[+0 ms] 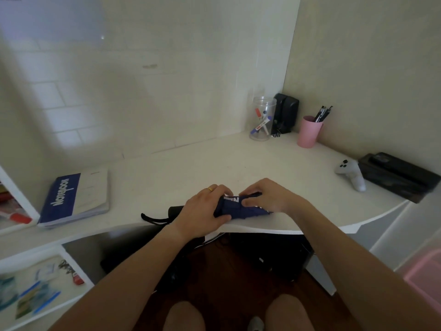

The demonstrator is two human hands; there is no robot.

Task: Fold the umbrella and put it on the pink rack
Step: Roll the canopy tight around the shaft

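The umbrella [241,207] lies at the near edge of the bench [214,163], with its long axis running left to right along that edge. Its dark handle and strap [152,219] stick out to the left, and the navy cloth end points to the right. Both hands are closed on the cloth: the left hand [202,209] grips the middle of the bundle, and the right hand [262,197] pinches the folds just beside it. The folding seems near its end, but the cloth is not yet wrapped tight. A pink form [424,278], probably the rack, shows low at the right, so the right hand is nearer to it for the carry.
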